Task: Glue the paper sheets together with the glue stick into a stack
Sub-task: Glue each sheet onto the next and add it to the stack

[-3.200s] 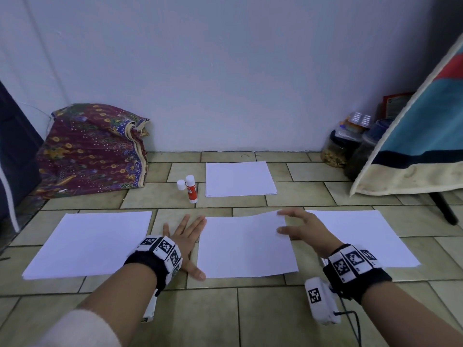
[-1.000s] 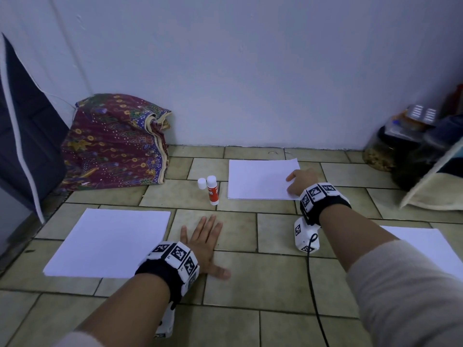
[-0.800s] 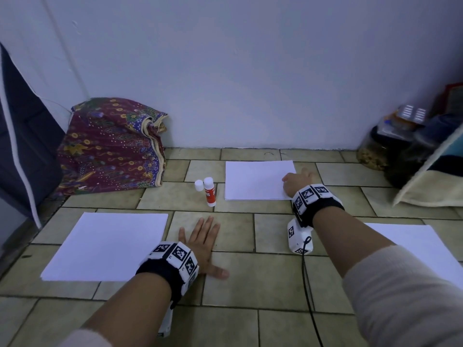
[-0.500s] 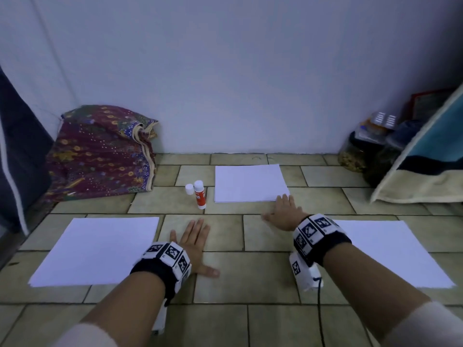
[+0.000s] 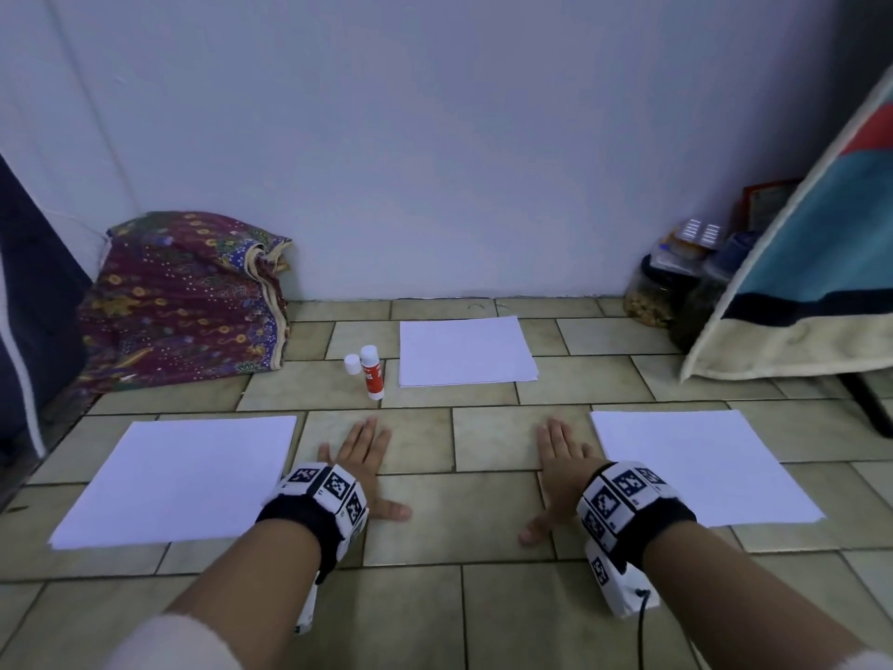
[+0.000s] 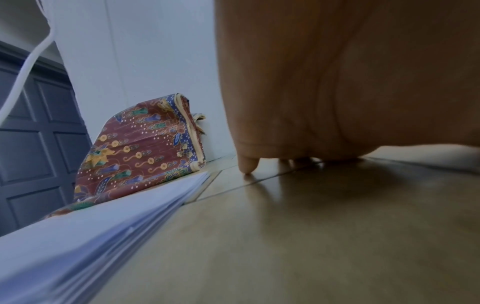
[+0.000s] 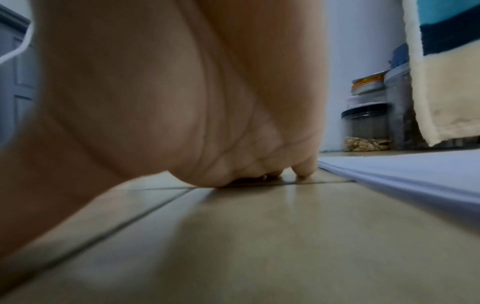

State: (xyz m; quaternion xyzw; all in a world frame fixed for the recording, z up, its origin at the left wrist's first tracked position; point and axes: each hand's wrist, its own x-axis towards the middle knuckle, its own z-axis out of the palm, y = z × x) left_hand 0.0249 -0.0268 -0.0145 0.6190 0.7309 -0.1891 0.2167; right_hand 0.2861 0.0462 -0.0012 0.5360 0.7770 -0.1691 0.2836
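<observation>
Both my hands, left hand (image 5: pixel 360 459) and right hand (image 5: pixel 560 459), lie flat and empty on the floor (image 5: pixel 483 621); the paper sheets (image 5: pixel 183 476) look thin and floppy, so I would lift one by its edge.

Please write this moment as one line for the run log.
left hand: flat on floor, empty | right hand: flat on floor, empty | glue stick: upright, uncapped, beside far stack
</observation>
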